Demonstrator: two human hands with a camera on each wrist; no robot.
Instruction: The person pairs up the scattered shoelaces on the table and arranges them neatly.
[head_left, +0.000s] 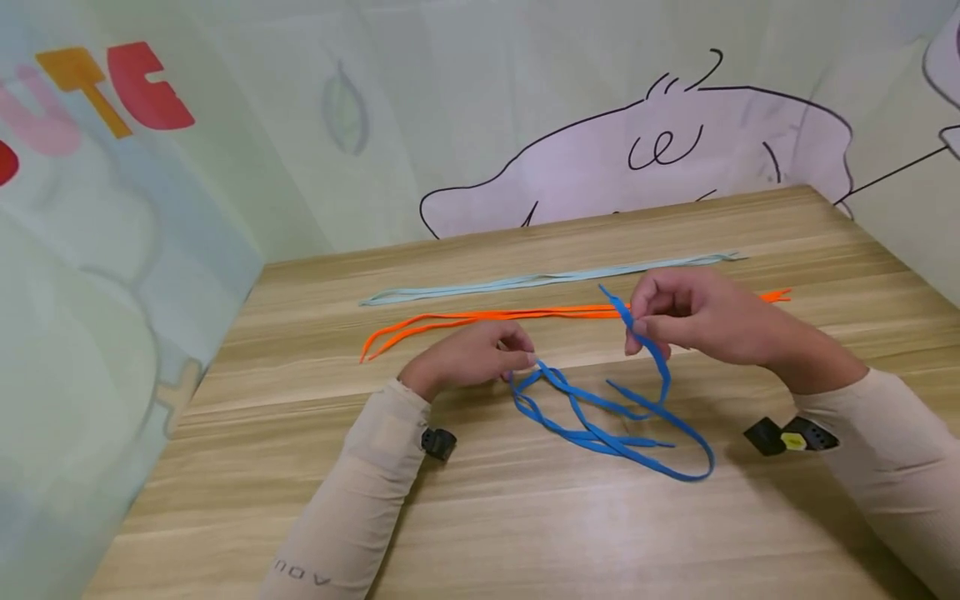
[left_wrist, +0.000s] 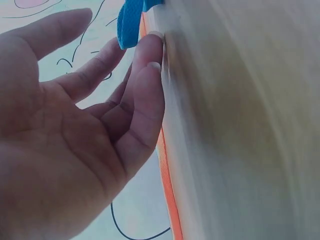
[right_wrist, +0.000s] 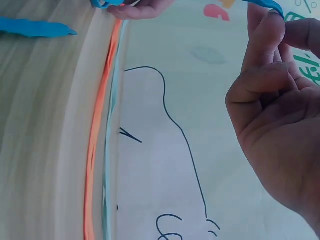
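Observation:
Blue shoelaces point(head_left: 693, 442) lie in loose crossing loops on the wooden table, several of their ends showing. My right hand point(head_left: 712, 321) pinches one blue shoelace point(head_left: 656, 354) between thumb and index finger, and its tip sticks up past the fingers. From that hand the lace hangs down to the pile. At the left side of the loops is my left hand point(head_left: 480, 354), fingertips right at the blue lace. In the left wrist view the thumb stands apart from the index finger, whose tip meets a blue lace point(left_wrist: 131, 27); the other fingers bend loosely.
Behind the hands a pair of orange shoelaces point(head_left: 450, 319) stretches across the table point(head_left: 300, 500), partly hidden by the right hand. Farther back lies a pale blue pair point(head_left: 487, 287), drawn out straight. A printed curtain point(head_left: 337, 167) hangs beyond the table's far edge.

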